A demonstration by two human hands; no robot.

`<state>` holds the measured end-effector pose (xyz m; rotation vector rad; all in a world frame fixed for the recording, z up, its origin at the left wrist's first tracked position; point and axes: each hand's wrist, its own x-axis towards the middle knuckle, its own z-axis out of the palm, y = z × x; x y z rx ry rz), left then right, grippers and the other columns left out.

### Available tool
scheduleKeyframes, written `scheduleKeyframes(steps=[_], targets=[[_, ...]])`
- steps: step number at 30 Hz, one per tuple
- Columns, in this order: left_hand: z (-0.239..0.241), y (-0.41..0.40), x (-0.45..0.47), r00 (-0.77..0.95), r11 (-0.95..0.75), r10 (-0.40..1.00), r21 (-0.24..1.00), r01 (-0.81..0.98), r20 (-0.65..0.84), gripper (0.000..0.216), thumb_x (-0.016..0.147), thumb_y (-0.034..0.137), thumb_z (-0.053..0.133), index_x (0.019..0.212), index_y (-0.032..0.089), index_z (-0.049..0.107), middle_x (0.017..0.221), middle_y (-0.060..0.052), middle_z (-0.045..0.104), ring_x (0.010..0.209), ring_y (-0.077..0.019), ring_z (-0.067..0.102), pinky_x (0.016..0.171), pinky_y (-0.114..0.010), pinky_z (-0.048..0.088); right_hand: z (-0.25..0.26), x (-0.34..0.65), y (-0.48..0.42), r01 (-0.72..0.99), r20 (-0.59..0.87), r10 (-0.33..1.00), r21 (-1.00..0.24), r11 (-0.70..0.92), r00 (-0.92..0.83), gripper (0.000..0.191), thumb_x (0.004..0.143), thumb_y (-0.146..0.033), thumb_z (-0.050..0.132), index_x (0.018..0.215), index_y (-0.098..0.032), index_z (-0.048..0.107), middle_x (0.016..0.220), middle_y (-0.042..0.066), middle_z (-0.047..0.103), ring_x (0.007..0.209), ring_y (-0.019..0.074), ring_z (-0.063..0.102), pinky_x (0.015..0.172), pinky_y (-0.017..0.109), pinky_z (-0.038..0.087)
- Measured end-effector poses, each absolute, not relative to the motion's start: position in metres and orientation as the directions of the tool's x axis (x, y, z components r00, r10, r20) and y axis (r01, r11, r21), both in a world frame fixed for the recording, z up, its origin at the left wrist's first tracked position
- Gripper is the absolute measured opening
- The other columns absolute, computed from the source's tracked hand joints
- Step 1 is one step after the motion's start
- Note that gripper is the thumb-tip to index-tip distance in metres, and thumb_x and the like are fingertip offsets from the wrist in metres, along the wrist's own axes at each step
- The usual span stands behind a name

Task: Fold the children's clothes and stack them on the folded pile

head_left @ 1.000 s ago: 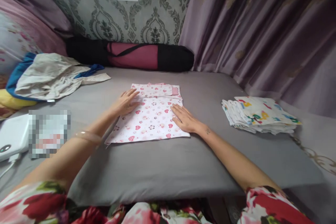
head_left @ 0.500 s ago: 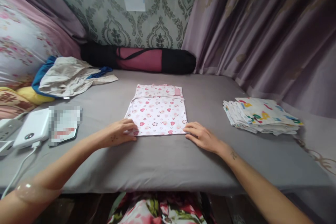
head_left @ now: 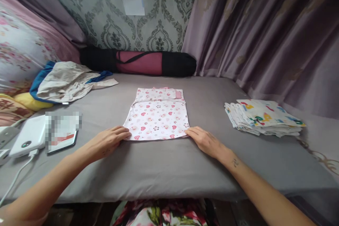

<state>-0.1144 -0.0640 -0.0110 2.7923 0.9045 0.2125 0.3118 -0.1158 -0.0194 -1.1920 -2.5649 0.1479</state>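
A white cloth printed with pink hearts and small flowers lies spread on the grey sheet before me. Its far part is folded over into a band, with a pink patch at the right end and a bit of pink trim along the top. My left hand pinches the near left corner between thumb and fingers. At the near right corner, my right hand grips the cloth likewise, fingertips over the edge. The near edge runs fairly straight between both hands.
A stack of folded white cloths with colourful prints lies to the right. On the left are a phone, a white power bank with a cable, and a crumpled beige and blue cloth. A black and maroon long bag lies by the wall.
My left hand has moved left with the near left corner, so the near edge is wider and flatter. My right hand stays at its corner. The view has shifted slightly.
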Motion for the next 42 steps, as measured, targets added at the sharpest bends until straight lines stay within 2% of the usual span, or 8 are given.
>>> scheduleKeyframes(steps=[5,11,15,20,24,30,35,42], targets=[[-0.015,-0.060,-0.118,0.723,-0.701,0.681,0.383,0.601,0.111,0.033,0.091,0.021,0.038,0.113,0.021,0.063,0.115,-0.009,0.065,0.109,-0.0208,0.058,0.093,-0.030,0.047,-0.024,0.316,-0.109,0.686,0.283,0.786,-0.385,0.618,-0.549,0.030,0.096,-0.015,0.042,0.120,-0.022,0.059,0.115,0.009,0.065,0.108,0.0209,0.059,0.094,0.039,0.051],[-0.008,-0.054,-0.117,0.370,-0.276,0.929,0.717,0.640,0.027,0.036,0.086,0.048,0.050,0.101,0.020,0.067,0.092,-0.005,0.071,0.084,-0.0207,0.064,0.071,-0.026,0.051,-0.018,0.309,-0.097,0.669,0.322,0.876,-0.566,0.482,-0.358,0.019,0.091,-0.019,0.047,0.097,-0.022,0.064,0.103,0.006,0.067,0.098,0.0181,0.062,0.090,0.032,0.049],[0.003,-0.037,-0.105,0.145,-0.102,0.989,0.868,0.486,0.035,0.039,0.077,0.054,0.061,0.092,0.019,0.068,0.084,-0.005,0.071,0.081,-0.0223,0.064,0.070,-0.029,0.051,-0.010,0.300,-0.076,0.689,0.358,0.917,-0.621,0.373,-0.174,0.018,0.086,-0.021,0.047,0.091,-0.020,0.064,0.095,0.005,0.069,0.089,0.0183,0.064,0.084,0.030,0.048],[0.005,0.005,-0.082,-0.034,-0.078,0.995,0.965,0.251,0.090,0.043,0.069,0.053,0.067,0.089,0.016,0.065,0.080,-0.004,0.068,0.072,-0.0180,0.061,0.068,-0.028,0.051,-0.003,0.292,-0.031,0.743,0.330,0.943,-0.642,0.189,0.044,0.021,0.084,-0.027,0.046,0.086,-0.019,0.065,0.079,0.004,0.070,0.073,0.0173,0.063,0.071,0.026,0.046],[-0.002,0.043,-0.067,-0.142,-0.083,0.982,0.961,0.262,0.124,0.038,0.071,0.050,0.060,0.086,0.015,0.061,0.069,0.001,0.060,0.060,-0.0134,0.054,0.056,-0.024,0.044,-0.001,0.286,0.010,0.746,0.258,0.950,-0.664,0.043,0.175,0.024,0.087,-0.029,0.045,0.090,-0.016,0.065,0.083,0.006,0.071,0.079,0.0183,0.065,0.072,0.025,0.045],[-0.016,0.089,-0.054,-0.248,-0.017,0.942,0.774,0.633,0.224,0.018,0.083,0.032,0.039,0.073,0.020,0.049,0.067,-0.001,0.053,0.066,-0.0177,0.053,0.058,-0.027,0.040,-0.007,0.269,0.055,0.772,0.146,0.932,-0.610,-0.178,0.330,0.028,0.095,-0.025,0.038,0.105,-0.015,0.062,0.101,0.012,0.071,0.096,0.0216,0.065,0.080,0.027,0.045],[-0.024,0.110,-0.042,-0.253,0.071,0.944,0.617,0.784,0.213,0.022,0.092,0.030,0.031,0.093,0.021,0.052,0.087,-0.010,0.064,0.084,-0.0263,0.062,0.070,-0.034,0.044,-0.015,0.262,0.074,0.808,0.111,0.932,-0.540,-0.235,0.345,0.035,0.100,-0.027,0.028,0.115,-0.015,0.056,0.102,0.014,0.069,0.098,0.0235,0.065,0.080,0.029,0.045],[-0.026,0.125,-0.034,-0.243,0.102,0.946,0.515,0.851,0.214,0.038,0.098,0.039,0.023,0.116,0.019,0.049,0.093,-0.015,0.069,0.087,-0.0315,0.066,0.069,-0.035,0.042,-0.016,0.262,0.091,0.922,0.136,0.953,-0.321,-0.217,0.271,0.040,0.103,-0.036,0.018,0.123,-0.019,0.047,0.092,0.012,0.070,0.087,0.0247,0.068,0.074,0.032,0.044]])
